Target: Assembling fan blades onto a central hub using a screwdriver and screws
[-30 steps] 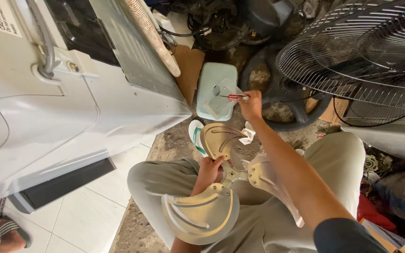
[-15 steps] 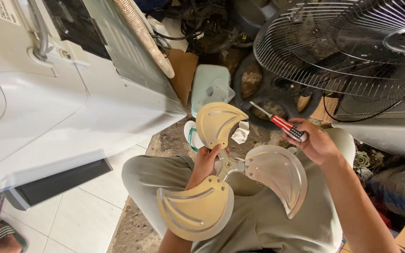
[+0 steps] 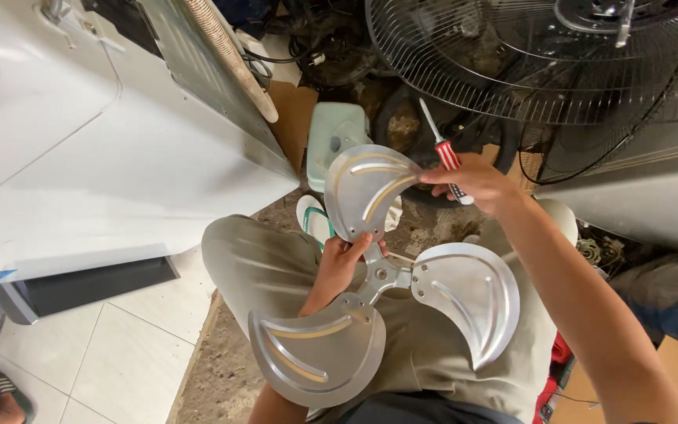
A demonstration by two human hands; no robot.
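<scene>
Head view looks down on a seated person's lap, where a silver three-bladed metal fan propeller (image 3: 378, 275) lies flat above the grey-trousered knees. Left hand (image 3: 344, 263) grips it near the hub, fingers closed around the root of the far blade, thumb on top. Right hand (image 3: 472, 182) is raised just right of that far blade's tip, closed around a red-and-white-handled screwdriver (image 3: 442, 149) whose metal shaft points up and away; fingertips of this hand sit close to the blade edge, though I cannot tell if they touch it. One blade hangs near and left, another spreads right over the right thigh.

Beyond the far blade a pale green plastic container (image 3: 337, 141) stands on the dirty floor, and a white-and-green sandal (image 3: 315, 220) lies just left of the blade. A large black wire fan guard (image 3: 527, 63) fills the far right. A big white appliance casing (image 3: 103, 157) takes up the left, with white floor tiles (image 3: 111, 361) near it. Brown cardboard (image 3: 292, 118) leans between the casing and the container
</scene>
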